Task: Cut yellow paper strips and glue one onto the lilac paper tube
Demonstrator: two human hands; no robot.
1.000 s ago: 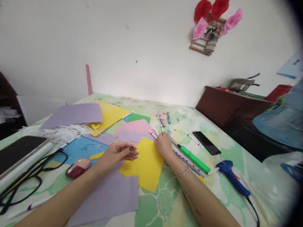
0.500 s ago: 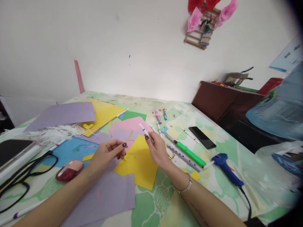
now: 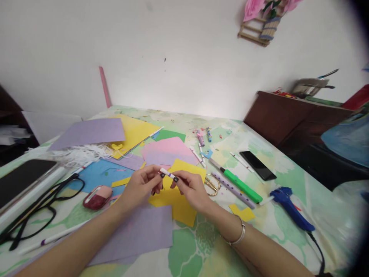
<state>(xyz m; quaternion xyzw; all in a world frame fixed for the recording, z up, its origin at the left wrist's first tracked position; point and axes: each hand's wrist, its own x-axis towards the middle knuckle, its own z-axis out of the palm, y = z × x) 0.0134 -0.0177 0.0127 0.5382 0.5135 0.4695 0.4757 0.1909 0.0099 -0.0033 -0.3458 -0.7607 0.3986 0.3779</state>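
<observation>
My left hand (image 3: 143, 184) and my right hand (image 3: 191, 188) meet above a yellow paper sheet (image 3: 184, 211). Between their fingertips is a slim white marker pen (image 3: 167, 173) with a purple band. Both hands are closed on it, the left at its far end and the right nearer the band. I cannot make out whether the thin yellow paper strip is still in my left fingers. Under my hands and forearms lie purple sheets (image 3: 144, 234). Gold-handled scissors (image 3: 212, 185) rest just beyond my right hand, partly covered.
To the right lie a green-handled cutter (image 3: 242, 186), a dotted purple stick (image 3: 233, 191), a phone (image 3: 258, 165) and a blue glue gun (image 3: 292, 207) with its cord. Leftward are black glasses (image 3: 53, 198), an earbud case (image 3: 97, 197), white string (image 3: 83, 152) and a blue sheet (image 3: 95, 175).
My hands have come together, and the left fingers now also grip the white marker pen, which only the right hand held before. The camera view has shifted slightly left.
</observation>
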